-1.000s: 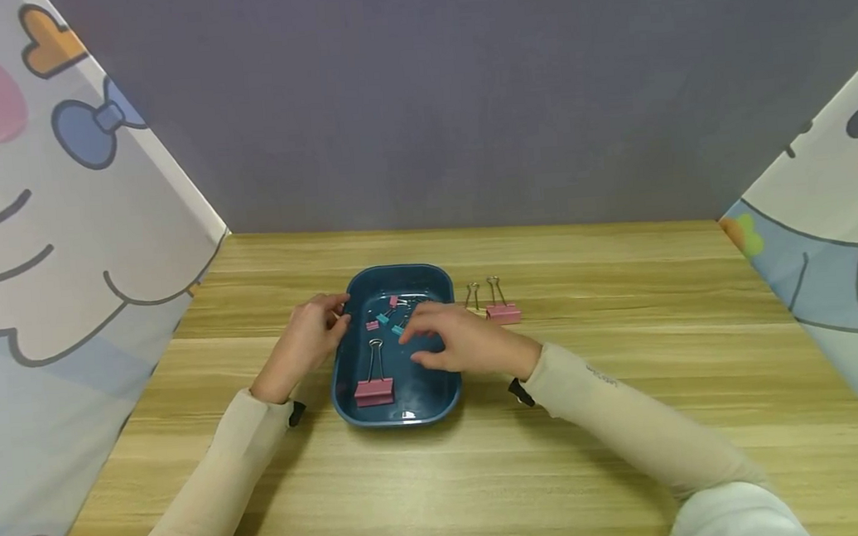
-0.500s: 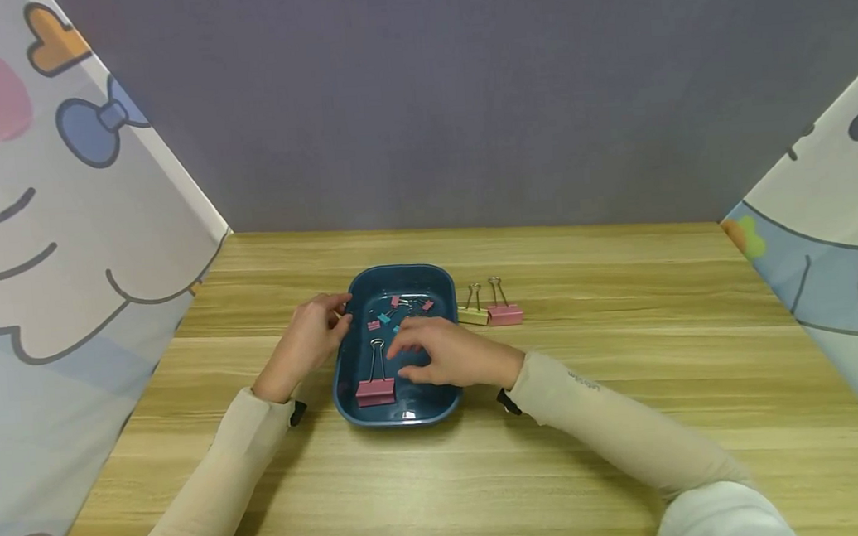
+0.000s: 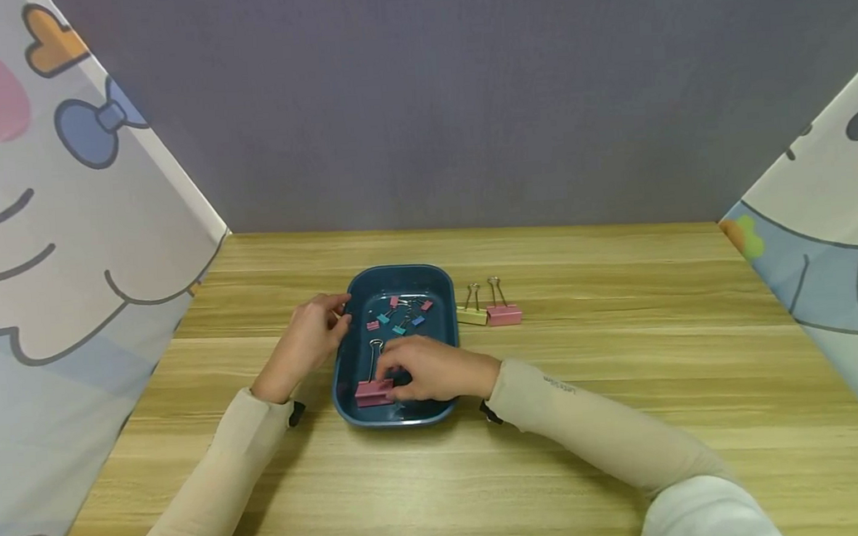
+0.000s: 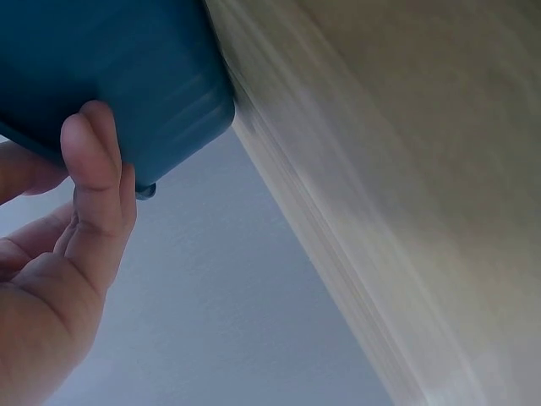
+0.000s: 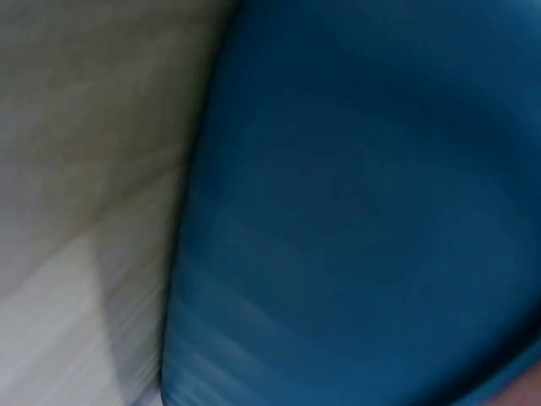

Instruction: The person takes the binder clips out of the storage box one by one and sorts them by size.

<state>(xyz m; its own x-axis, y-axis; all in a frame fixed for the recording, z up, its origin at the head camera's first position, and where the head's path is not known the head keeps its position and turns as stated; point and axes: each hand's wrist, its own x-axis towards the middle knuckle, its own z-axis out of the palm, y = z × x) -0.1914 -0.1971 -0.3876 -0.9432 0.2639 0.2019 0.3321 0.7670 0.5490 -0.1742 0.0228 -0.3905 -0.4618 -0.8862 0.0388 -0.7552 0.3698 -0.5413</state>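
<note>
A dark blue tray [image 3: 442, 300] stands on the wooden table. My left hand [image 3: 312, 334] holds its left rim; in the left wrist view, fingers [image 4: 91, 161] lie against the outer wall, another digit beyond the rim. Over the tray's front part, my right hand [image 3: 430, 369] has thumb and fingertips around the right end of a large pink binder clip [image 3: 370, 392]. That clip lies on the tray floor, its wire handles pointing away. In the right wrist view, the tray's wall [image 5: 355, 186] fills most of the picture and the fingertips are out of sight.
Several small binder clips, among them a teal one [image 3: 399, 330] and a blue one [image 3: 418, 320], lie in the tray's rear half. Right of the tray, a yellow binder clip [image 3: 472, 316] and a pink one [image 3: 504, 315] stand side by side. A grey partition [image 3: 417, 103] rises behind the table.
My right hand has moved left and toward the front of the tray, from over the small clips to the large pink binder clip. The left hand has stayed at the rim.
</note>
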